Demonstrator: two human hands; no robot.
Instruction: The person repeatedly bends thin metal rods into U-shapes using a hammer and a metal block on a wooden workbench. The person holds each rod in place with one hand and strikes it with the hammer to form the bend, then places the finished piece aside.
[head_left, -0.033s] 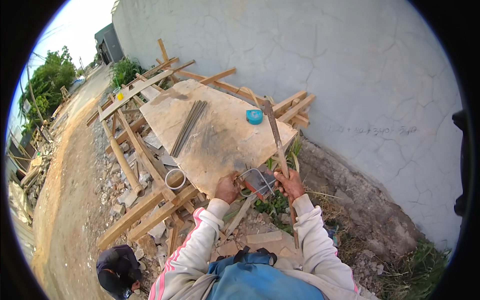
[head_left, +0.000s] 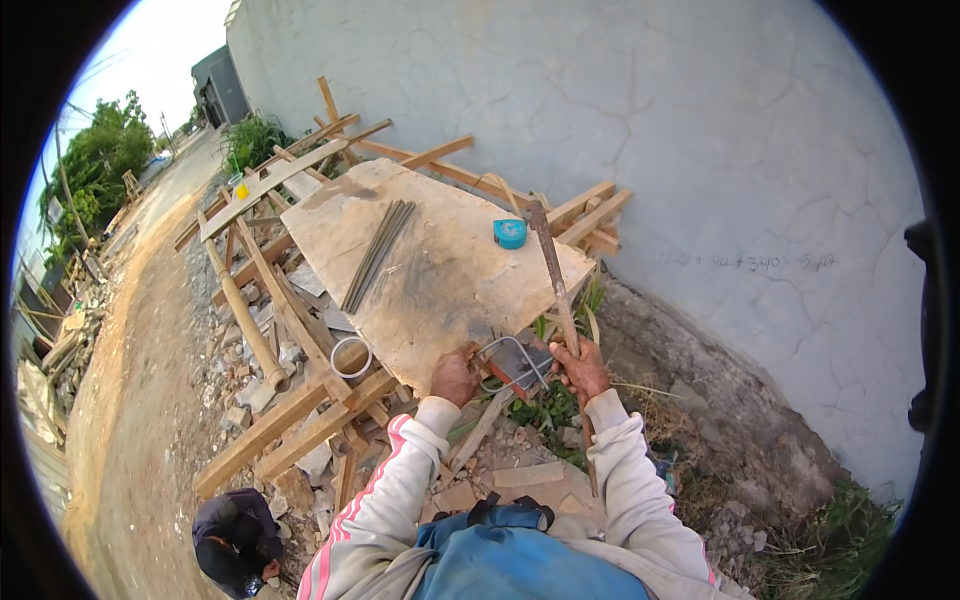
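A blue tape measure [head_left: 509,233] lies on the big wooden board [head_left: 420,270]. A bunch of thin metal rods [head_left: 377,255] lies near the board's middle. A ring of wire [head_left: 351,356] hangs by the board's near edge. A person in dark clothes [head_left: 235,540] crouches on the dirt ground [head_left: 140,400]. A cracked grey wall [head_left: 620,110] stands behind.

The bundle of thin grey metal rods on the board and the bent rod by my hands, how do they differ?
The bundle of thin grey metal rods lies straight, mid-board, untouched. The bent grey metal rod curves into a loop at the board's near edge, where the left hand is next to it and the right hand grips a long rusty bar. Both rods look alike in thickness and colour.
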